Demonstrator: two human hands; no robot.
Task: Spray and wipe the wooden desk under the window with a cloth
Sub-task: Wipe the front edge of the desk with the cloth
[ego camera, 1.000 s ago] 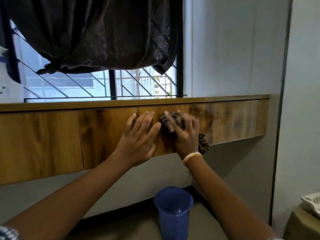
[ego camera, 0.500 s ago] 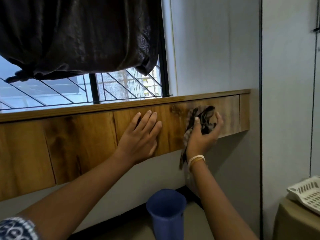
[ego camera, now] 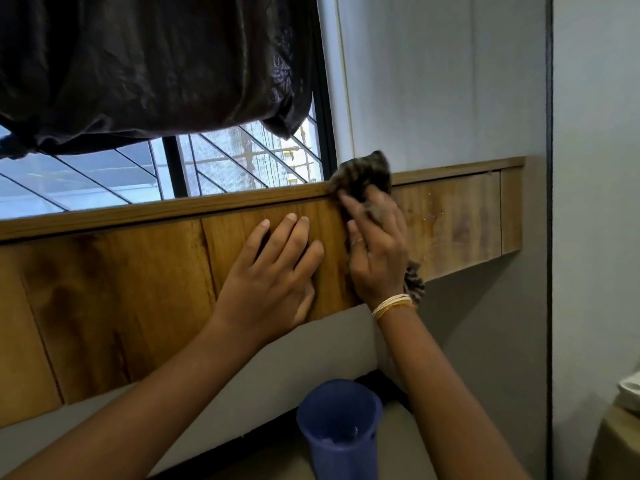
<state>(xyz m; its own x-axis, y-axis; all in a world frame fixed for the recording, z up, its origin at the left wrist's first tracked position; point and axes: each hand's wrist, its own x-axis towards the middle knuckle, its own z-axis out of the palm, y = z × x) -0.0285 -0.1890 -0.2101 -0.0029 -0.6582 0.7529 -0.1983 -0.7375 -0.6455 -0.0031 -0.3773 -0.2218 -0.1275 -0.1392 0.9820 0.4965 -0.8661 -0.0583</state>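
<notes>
Head camera view, taken looking forward and slightly down from a person's own eye level. Nearest, at the bottom centre, a blue plastic cup [ego camera: 339, 427] is seen standing upright on a beige surface, its mouth open toward the viewer. Two bare forearms are stretched up from the lower corners toward a wooden desk [ego camera: 114, 289], whose front panels are shown running across the middle of the frame below a window [ego camera: 221, 168]. The left hand [ego camera: 273, 275] is laid flat against the desk's front panel, its fingers straight and slightly spread, nothing being grasped. Just beside it, to the right, the right hand [ego camera: 377, 247] is pressed against the upper part of the panel with a dark patterned cloth [ego camera: 363, 171] held beneath it; the fingers are bent over the cloth, which is bunched up above them at the desk's top edge, and a loose end is seen hanging below the wrist. Pale thread bracelets [ego camera: 393, 304] are worn on that wrist. Farther right, small pale specks are visible on the wood. Behind the desk, a metal grille is seen in the window, and a dark curtain [ego camera: 149, 64] is gathered across the upper part. A pale wall [ego camera: 443, 81] is seen to the right of the window.
</notes>
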